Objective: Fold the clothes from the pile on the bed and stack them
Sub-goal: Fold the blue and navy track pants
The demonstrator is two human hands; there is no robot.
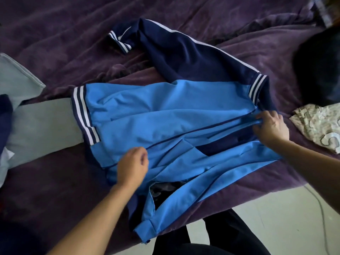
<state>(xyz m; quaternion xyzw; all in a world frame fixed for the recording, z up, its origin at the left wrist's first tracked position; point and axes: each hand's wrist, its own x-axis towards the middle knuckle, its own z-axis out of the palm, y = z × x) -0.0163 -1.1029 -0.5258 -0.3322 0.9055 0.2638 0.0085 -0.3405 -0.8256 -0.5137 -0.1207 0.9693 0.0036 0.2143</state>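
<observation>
one blue jacket (165, 116) lies spread on the bed (55, 24), which carries a rumpled purple cover. the jacket body is light blue, front side up, with the front opening running from lower left to upper right. its hem band, striped navy and white, points left; the collar end points right. a navy sleeve (184, 52) with a white stripe reaches up and away from the body, its striped cuff bent over at the far end. the near front panel is creased and hangs over the bed edge, showing dark lining. the right hand (270, 126) is at the collar end, its fingers (259, 128) curled and pinching a fold of the blue fabric. the left hand (133, 164) is over the lower part of the front opening, fingers curled toward the palm; the view is blurred there and it cannot be told whether they hold fabric. a pale grey garment (42, 122) lies flat to the left, its end under the jacket hem. a navy cloth (5, 115) shows at the far left edge. a patterned cream cloth (318, 126) lies just right of the right hand, with an unidentifiable dark mass (316, 70) behind it. below the bed edge are pale floor (276, 227), a thin cable (321, 208) and the person's black-clad legs (230, 236).
</observation>
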